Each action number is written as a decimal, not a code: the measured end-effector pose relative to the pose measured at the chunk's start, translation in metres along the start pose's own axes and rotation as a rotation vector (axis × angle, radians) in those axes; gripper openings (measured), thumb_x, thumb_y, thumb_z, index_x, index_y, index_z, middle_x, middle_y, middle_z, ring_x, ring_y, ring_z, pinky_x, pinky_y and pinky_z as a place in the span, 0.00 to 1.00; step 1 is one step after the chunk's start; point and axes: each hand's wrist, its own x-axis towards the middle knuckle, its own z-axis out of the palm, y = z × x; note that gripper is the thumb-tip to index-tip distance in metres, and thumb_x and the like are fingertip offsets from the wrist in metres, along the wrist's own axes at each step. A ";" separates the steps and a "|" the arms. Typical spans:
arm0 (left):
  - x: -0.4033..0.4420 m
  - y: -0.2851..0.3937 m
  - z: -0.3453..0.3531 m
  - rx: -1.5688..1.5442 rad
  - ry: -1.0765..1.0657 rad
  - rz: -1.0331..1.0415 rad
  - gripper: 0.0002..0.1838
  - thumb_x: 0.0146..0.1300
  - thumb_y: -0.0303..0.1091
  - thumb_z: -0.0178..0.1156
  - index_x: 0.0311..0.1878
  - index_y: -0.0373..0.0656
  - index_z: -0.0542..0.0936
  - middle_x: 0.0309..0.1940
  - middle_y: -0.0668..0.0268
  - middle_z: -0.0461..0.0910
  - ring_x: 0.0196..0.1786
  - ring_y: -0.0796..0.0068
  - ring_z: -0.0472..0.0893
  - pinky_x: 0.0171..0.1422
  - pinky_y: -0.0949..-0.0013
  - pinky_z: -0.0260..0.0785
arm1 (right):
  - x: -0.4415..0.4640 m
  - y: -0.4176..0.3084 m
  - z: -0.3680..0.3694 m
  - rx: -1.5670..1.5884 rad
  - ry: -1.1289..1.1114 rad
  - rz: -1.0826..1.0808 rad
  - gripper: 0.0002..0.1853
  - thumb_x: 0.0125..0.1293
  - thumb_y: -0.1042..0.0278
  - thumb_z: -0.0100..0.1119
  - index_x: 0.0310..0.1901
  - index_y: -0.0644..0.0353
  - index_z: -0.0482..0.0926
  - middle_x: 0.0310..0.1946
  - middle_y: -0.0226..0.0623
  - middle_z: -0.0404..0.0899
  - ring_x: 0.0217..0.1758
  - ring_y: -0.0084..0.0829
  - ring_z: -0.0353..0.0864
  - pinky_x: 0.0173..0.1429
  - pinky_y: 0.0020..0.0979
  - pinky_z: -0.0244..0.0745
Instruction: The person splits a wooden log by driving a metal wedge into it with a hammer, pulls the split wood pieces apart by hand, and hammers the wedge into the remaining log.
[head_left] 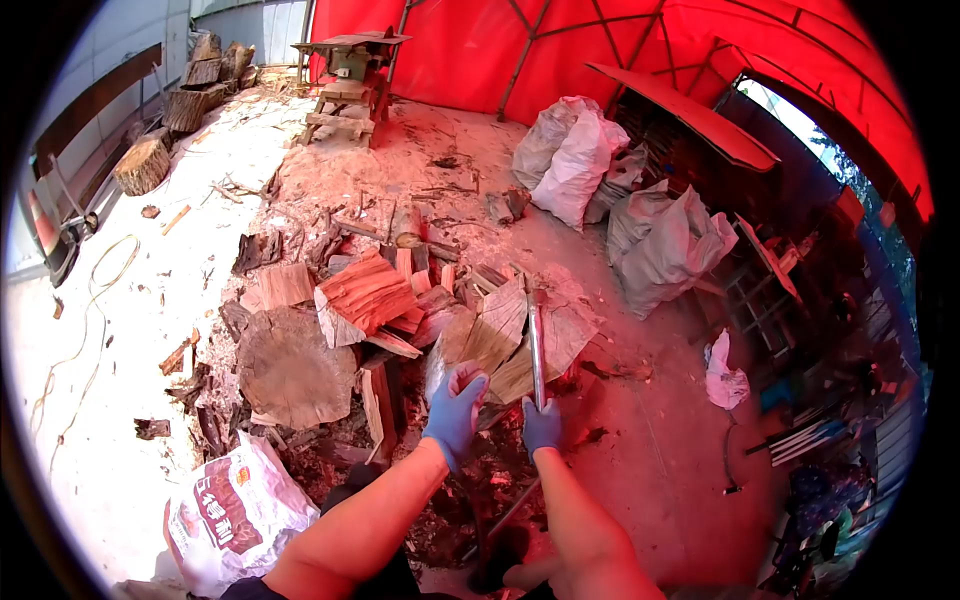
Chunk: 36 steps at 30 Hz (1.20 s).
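My right hand, in a blue glove, is wrapped round the silver shaft of a long-handled tool. The shaft points away from me over a split log, and its far end lies against the wood; the kind of head is hard to make out. My left hand, also in a blue glove, is at the near edge of a cracked wood block. Its fingers are loosely curled and apart, with nothing seen in them; whether they touch the block I cannot tell.
Left of my hands lie a round chopping stump and a reddish split log among several pieces. A printed white sack is at lower left. Full sacks stand at right. A machine on a stand is at the back.
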 end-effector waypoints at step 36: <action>-0.019 -0.041 0.010 0.235 -0.079 -0.107 0.26 0.69 0.29 0.61 0.68 0.36 0.67 0.58 0.64 0.74 0.60 0.78 0.73 0.68 0.73 0.65 | 0.004 -0.037 -0.051 0.521 -0.395 0.188 0.18 0.65 0.55 0.68 0.30 0.58 0.73 0.19 0.29 0.74 0.14 0.23 0.69 0.20 0.30 0.65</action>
